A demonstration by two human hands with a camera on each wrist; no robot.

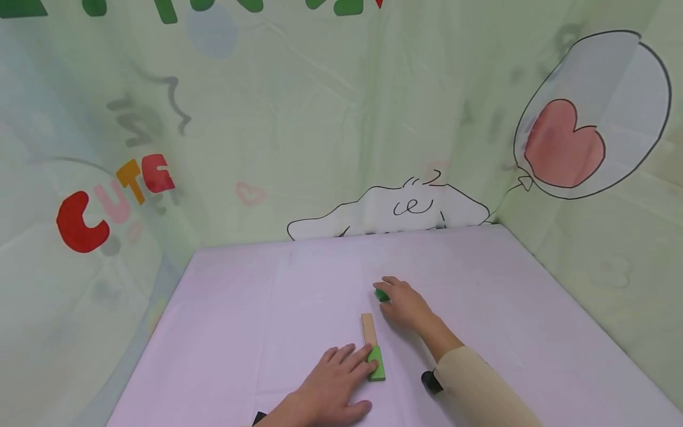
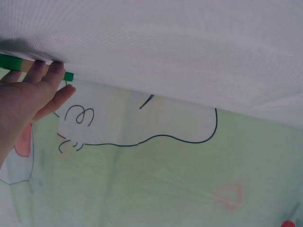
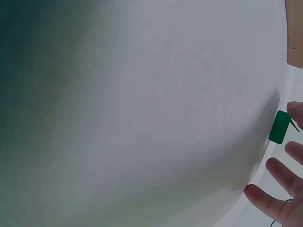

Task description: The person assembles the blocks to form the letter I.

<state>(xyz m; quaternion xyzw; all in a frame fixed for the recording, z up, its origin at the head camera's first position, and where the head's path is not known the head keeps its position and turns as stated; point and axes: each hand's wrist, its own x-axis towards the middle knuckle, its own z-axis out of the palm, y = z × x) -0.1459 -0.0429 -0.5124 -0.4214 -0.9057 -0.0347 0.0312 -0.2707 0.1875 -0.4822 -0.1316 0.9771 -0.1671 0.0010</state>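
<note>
In the head view, my left hand rests low on the table with fingers spread, its fingertips on the light green block. A plain wooden block lies end to end with that block, pointing away from me. My right hand is farther out, thumb and fingers on either side of a small dark green block. In the right wrist view, this green block sits close to spread fingers; firm contact is not visible. The left wrist view shows my left hand beside the row of blocks.
A pale lilac cloth covers the table. Light green printed curtains stand behind it and along both sides. A dark strap piece shows at my right wrist.
</note>
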